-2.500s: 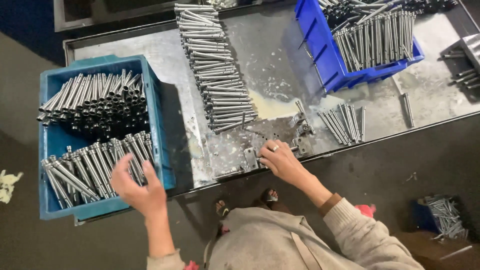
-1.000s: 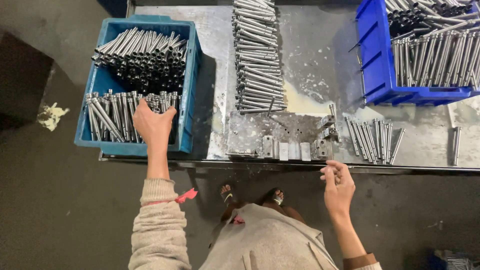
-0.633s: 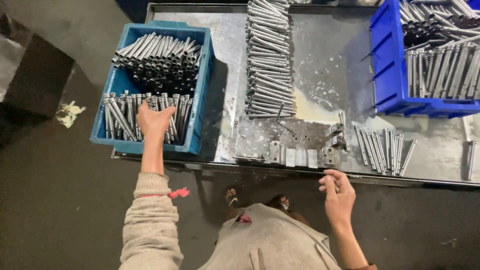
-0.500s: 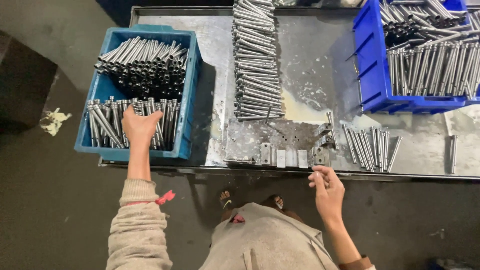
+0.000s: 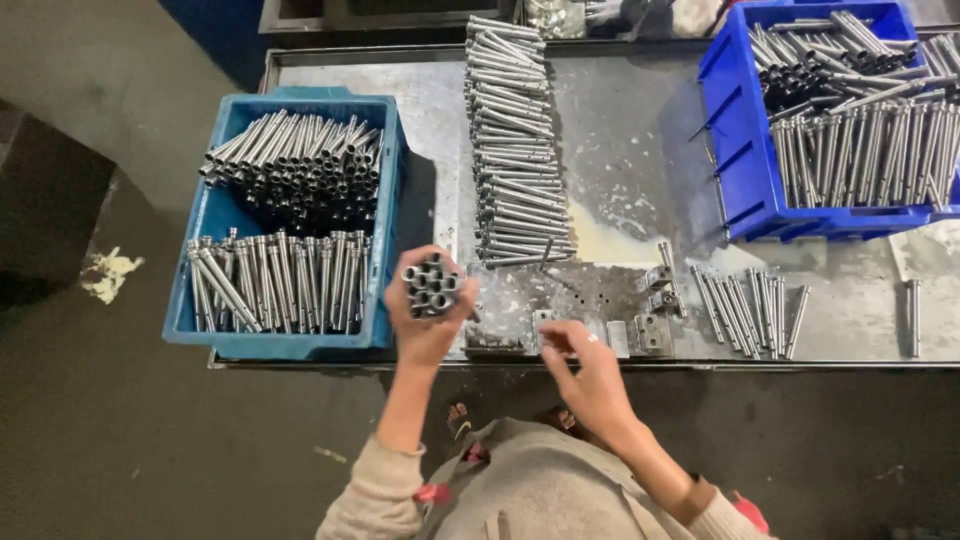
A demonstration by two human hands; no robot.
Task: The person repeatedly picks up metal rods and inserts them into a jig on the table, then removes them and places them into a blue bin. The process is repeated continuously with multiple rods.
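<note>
L hand (image 5: 428, 318) sits just left of frame centre, clenched round a bundle of short metal tubes (image 5: 430, 285), open ends facing the cam. The bundle is held up over the gap between the light-blue crate (image 5: 388, 210) and the metal fixture plate (image 5: 560, 300), at the near edge of the steel table (image 5: 640, 140).

R hand (image 5: 585, 365) is centre-bottom, fingers (image 5: 556, 335) pinched at the near edge of the plate, by a small metal block (image 5: 541, 320). Can't tell if it actually holds anything; the fingertips hide the spot.

The crate, left of frame, has two lots of tubes: a heap lying w/ open ends showing in the far half (image 5: 290, 165), and a row laid side by side in the near half (image 5: 280, 290).

A long stack of rods (image 5: 510, 140) runs up the table centre, from the plate to the top edge of frame. More small brackets (image 5: 655, 300) sit on the plate's right side. Just right of these, a loose row of rods (image 5: 745, 310) lies on the table, and one single rod (image 5: 912, 315) lies well apart near the right edge.

Upper right: dark-blue bin (image 5: 745, 150) full of rods, some piled at the back, some lined up in front.

Lower frame: the person's grey top, sleeves w/ pink cuffs, dark floor beneath.
</note>
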